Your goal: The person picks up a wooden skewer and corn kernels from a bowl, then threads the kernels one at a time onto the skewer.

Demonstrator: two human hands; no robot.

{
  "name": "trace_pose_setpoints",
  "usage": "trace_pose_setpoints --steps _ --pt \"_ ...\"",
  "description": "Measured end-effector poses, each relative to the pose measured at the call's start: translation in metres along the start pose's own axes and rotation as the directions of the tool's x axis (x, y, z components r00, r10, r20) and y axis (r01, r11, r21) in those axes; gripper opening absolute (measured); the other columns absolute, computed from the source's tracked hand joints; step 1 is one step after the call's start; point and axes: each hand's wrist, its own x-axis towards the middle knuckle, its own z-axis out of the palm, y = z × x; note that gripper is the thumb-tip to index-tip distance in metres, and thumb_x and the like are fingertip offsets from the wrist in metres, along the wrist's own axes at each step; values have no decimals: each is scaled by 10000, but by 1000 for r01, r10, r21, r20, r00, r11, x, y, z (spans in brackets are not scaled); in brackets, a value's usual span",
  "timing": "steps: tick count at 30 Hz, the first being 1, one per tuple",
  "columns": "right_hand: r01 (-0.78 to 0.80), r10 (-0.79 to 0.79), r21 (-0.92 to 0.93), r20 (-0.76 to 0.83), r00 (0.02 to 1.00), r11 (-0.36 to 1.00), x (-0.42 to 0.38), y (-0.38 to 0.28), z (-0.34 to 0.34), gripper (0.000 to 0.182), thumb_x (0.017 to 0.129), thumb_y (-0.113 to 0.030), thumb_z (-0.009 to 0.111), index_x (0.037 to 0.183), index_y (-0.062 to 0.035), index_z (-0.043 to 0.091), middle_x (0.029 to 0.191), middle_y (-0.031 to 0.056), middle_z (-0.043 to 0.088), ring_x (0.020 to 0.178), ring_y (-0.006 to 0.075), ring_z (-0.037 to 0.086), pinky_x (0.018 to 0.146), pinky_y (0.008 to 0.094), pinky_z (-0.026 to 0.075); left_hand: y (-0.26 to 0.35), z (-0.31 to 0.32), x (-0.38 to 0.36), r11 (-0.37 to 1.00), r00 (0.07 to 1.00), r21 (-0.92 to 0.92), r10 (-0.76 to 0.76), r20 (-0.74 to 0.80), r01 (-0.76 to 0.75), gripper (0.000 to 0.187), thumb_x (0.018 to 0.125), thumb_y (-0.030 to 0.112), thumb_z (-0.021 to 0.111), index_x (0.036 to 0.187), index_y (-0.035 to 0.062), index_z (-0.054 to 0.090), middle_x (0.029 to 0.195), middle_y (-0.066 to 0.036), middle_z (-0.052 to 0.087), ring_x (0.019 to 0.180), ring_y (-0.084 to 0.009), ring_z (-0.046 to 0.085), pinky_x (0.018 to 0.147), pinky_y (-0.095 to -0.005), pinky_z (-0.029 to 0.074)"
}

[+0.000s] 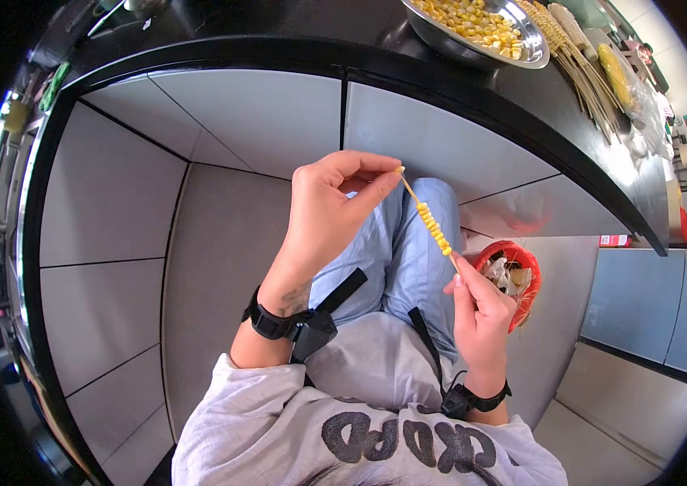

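A thin, straight, pale wooden skewer [411,193] slants in the air above the person's light-blue trousers [423,275], its upper end toward the left hand [332,191] and its lower end in the right hand [483,312]. A tight row of glossy yellow corn kernels [433,228] is threaded along its lower-middle stretch. The kernels sit one against the next like small stacked beads, slightly uneven at the edges, the lowest a deeper yellow and just above the right fingertips. Above the row, the wood is bare up to a single small pale-yellow kernel [400,169] at the tip.

The left thumb and forefinger pinch that kernel; whether the point has pierced it is too small to tell. The right thumb and fingers grasp the skewer below the row.

Beyond the hands, a round, shiny steel bowl [537,50] of loose kernels stands on the glossy black counter [319,28], with a bundle of thin pale sticks [600,95] near it.
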Motion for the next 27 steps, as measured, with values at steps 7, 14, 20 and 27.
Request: trace_pose_setpoints --steps 7,14,20,27 --pt "2 -2 0 -12 1000 1000 -1 0 2 247 922 22 588 1159 47 651 814 153 684 644 164 643 605 268 499 4 4 -2 926 951 238 308 -33 -292 106 845 -15 709 949 -18 729 881 -81 726 800 -127 692 730 -242 562" --pt "-13 13 -23 -5 1000 1000 0 -2 1 259 913 25 591 1163 30 659 759 150 653 623 173 634 587 277 491 5 3 0 822 887 351 458 61 -448 138 799 -56 703 924 -4 733 850 -107 721 769 -165 708 695 -261 564" --pt "-1 1 -28 -6 1000 1000 0 -2 1 273 908 31 586 1172 24 657 741 144 640 613 177 626 585 277 489 3 5 0 912 944 244 321 72 -328 139 804 -44 689 930 -9 735 880 -110 730 798 -155 711 726 -263 568" --pt "-34 34 4 -15 999 999 0 4 2 283 915 29 574 1186 16 651 748 151 639 630 187 633 594 287 491 0 16 -11 957 963 156 224 147 -246 183 820 -40 659 989 -31 729 893 -130 731 787 -153 711 753 -277 572"
